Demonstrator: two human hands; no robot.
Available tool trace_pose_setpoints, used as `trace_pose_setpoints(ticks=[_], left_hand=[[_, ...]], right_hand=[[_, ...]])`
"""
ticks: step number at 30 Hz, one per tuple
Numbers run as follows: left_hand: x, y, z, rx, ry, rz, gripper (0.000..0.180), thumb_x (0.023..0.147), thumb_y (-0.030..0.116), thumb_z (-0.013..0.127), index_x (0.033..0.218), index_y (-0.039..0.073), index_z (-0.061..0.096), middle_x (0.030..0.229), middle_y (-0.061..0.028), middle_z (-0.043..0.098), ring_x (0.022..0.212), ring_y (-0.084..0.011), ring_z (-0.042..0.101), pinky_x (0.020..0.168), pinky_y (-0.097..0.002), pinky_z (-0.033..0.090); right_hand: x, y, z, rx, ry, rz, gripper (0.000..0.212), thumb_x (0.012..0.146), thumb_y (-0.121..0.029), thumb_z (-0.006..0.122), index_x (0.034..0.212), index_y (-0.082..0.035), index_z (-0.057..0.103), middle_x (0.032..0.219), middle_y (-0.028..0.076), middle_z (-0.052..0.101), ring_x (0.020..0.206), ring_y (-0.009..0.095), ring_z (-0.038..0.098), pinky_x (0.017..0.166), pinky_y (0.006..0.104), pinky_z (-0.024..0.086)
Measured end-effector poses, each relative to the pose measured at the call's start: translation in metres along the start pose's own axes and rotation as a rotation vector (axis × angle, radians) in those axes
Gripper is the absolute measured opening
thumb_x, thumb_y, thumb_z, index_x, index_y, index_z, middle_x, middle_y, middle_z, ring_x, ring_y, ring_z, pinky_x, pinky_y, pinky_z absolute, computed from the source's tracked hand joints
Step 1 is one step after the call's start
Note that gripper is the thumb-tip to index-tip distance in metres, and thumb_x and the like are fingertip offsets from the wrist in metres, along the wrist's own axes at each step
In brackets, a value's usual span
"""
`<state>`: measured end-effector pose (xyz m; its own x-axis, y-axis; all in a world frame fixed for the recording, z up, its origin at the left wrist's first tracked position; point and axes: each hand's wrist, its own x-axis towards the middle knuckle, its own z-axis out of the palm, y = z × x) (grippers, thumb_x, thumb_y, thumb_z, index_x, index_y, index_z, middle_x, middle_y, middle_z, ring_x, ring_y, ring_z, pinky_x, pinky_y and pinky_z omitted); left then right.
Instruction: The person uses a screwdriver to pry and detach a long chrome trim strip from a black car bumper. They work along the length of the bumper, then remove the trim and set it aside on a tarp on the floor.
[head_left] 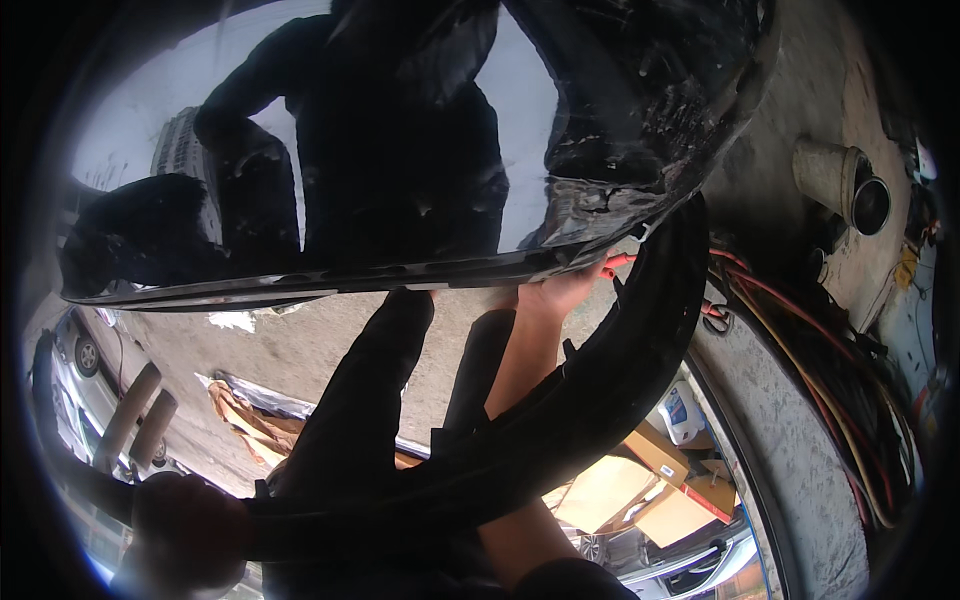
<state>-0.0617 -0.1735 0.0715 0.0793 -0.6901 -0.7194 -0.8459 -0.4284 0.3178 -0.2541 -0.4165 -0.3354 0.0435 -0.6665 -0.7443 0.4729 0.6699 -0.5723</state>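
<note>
The right hand [565,290] is apparently working at the lower edge of the glossy black panel [400,150], its grip hidden (the left hand's I cannot tell); next is probably calling for steady support.

Head view: left fisheye of a head-worn pair, wide-angle, facing down. Range: close upon a glossy black panel [400,160], which looms large; ground [310,345] and, at right, cardboard boxes [604,490] farther off. Straight edges bow toward the rim.
</note>
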Motion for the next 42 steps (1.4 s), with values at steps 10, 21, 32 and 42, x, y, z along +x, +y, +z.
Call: trace_pose_setpoints(ticks=[10,21,32,42], left_hand=[[-0.008,-0.004,-0.017,0.085,0.002,0.023,0.026,0.065,0.004,0.077,0.083,0.007,0.059,0.079,-0.0116,0.054,0.074,-0.0353,0.058,0.073,-0.0514,0.043],[0.003,-0.012,-0.026,0.116,0.076,-0.051,0.019,0.079,0.013,0.076,0.091,0.007,0.062,0.083,-0.0114,0.061,0.078,-0.0343,0.063,0.077,-0.0491,0.047],[0.022,-0.088,0.027,-0.025,0.379,-0.067,0.017,0.071,0.006,0.074,0.084,0.006,0.063,0.079,-0.0155,0.068,0.078,-0.0382,0.071,0.070,-0.0500,0.057],[0.028,-0.104,0.056,-0.056,0.264,-0.175,0.026,0.080,0.016,0.070,0.105,0.012,0.071,0.101,-0.0162,0.076,0.102,-0.0378,0.073,0.087,-0.0516,0.059]], right_hand=[[0.005,-0.001,-0.003,-0.021,-0.006,0.093,0.055,0.107,-0.066,0.048,0.095,-0.013,0.058,0.064,0.000,0.048,0.051,0.015,0.043,0.051,0.0326,0.036],[-0.005,-0.017,-0.038,-0.183,-0.203,0.285,0.064,0.099,-0.077,0.052,0.090,-0.013,0.055,0.070,0.004,0.054,0.056,0.016,0.050,0.052,0.0307,0.038],[-0.213,-0.206,-0.198,-0.969,0.187,0.420,0.053,0.108,-0.058,0.053,0.074,-0.017,0.051,0.055,0.002,0.048,0.041,0.014,0.045,0.039,0.0329,0.036],[-0.268,-0.324,-0.184,-1.347,0.020,-0.008,0.038,0.099,-0.037,0.075,0.078,-0.008,0.061,0.060,0.002,0.059,0.046,0.014,0.057,0.044,0.0314,0.045]])
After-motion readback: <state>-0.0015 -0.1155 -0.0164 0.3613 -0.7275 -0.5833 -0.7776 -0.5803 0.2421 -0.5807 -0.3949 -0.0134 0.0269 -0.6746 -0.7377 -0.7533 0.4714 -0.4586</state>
